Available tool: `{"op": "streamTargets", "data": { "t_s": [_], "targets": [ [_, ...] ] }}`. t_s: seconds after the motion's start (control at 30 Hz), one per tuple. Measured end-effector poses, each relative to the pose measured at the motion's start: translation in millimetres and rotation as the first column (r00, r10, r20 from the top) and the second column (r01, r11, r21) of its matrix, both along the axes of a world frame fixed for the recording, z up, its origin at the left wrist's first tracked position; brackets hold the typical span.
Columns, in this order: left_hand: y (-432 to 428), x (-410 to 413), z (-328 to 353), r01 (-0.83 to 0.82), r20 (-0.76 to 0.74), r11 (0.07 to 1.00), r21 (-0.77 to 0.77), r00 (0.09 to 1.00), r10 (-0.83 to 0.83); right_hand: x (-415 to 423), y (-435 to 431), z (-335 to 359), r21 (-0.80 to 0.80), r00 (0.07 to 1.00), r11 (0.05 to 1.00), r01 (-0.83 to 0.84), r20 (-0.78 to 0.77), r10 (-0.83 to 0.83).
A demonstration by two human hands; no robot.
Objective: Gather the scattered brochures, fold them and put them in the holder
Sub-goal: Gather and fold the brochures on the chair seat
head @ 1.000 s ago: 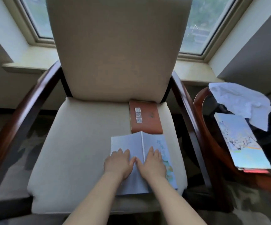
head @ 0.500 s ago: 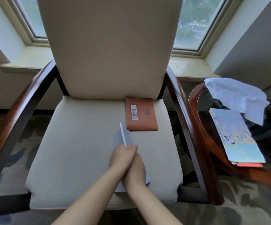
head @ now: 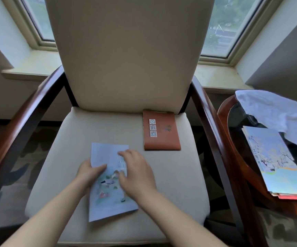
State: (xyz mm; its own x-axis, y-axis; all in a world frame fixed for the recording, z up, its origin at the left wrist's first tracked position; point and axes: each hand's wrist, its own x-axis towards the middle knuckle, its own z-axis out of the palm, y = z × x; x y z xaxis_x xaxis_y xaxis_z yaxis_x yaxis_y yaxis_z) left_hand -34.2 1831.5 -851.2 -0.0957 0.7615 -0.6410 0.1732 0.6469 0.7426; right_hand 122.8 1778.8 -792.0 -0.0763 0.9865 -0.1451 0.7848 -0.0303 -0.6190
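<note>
Nearest, on the front half of the chair (head: 73, 148) seat, a little left of centre: brochure (head: 108, 198), lying flat and closed, pale blue cover with a painted scene facing up, lower end near the seat's front edge. Gripped at its left edge by the left hand (head: 88, 172), thumb laid across the cover, other fingers tucked under the paper. Pressed from above by the right hand (head: 138, 175), fingers spread and loosely straight on the right half of the cover, grasping nothing; fingertips somewhat blurred. Both forearms bare, reaching in over the seat's front edge.

Farther back, at the right rear of the seat, up against the backrest: holder (head: 162, 139), flat and brown, with three small square codes in a column on its face. Apart from the brochure, untouched by either hand.

Right of the chair, beyond its dark wooden armrest: round table (head: 222, 113) with wooden rim and dark top. On it, level with the seat's middle and front: stack of brochures (head: 276, 163), top one pale blue with bare branches, a red edge showing underneath. Level with the backrest's foot: crumpled white cloth (head: 272, 111).

Behind the chair: pale sill (head: 33, 68) and window (head: 222, 24), greenery blurred through the glass.
</note>
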Motion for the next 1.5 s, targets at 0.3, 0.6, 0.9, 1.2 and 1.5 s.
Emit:
{"op": "streamTargets", "data": {
  "t_s": [0.3, 0.6, 0.9, 1.2, 1.5],
  "targets": [
    [11.4, -23.5, -10.9, 0.443, -0.785, 0.893, -0.077, 0.526, -0.328, 77.7, 110.0, -67.6, -0.171, 0.709, 0.978, 0.118, 0.704, 0.038],
    [26.7, 15.6, 1.9, 0.693, -0.882, 0.717, 0.077, 0.383, -0.275, 81.0, 118.5, -79.5, -0.103, 0.625, 0.995, -0.011, 0.776, 0.087],
    [68.4, 99.5, 94.3, 0.499, -0.392, 0.603, 0.623, 0.866, -0.311, 76.7, 124.6, 88.3, 0.321, 0.79, 0.921, -0.22, 0.613, -0.025],
    [15.0, 23.5, 121.4, -0.255, 0.425, 0.929, 0.269, 0.897, 0.122, 38.3, 77.4, 98.1, 0.119, 0.911, 0.929, 0.351, -0.271, -0.31],
    [14.0, -10.3, 18.1, 0.168, -0.355, 0.985, 0.045, 0.924, -0.142, -30.7, 2.9, -61.9, -0.57, 0.581, 0.649, 0.503, -0.333, -0.743]
  ]
}}
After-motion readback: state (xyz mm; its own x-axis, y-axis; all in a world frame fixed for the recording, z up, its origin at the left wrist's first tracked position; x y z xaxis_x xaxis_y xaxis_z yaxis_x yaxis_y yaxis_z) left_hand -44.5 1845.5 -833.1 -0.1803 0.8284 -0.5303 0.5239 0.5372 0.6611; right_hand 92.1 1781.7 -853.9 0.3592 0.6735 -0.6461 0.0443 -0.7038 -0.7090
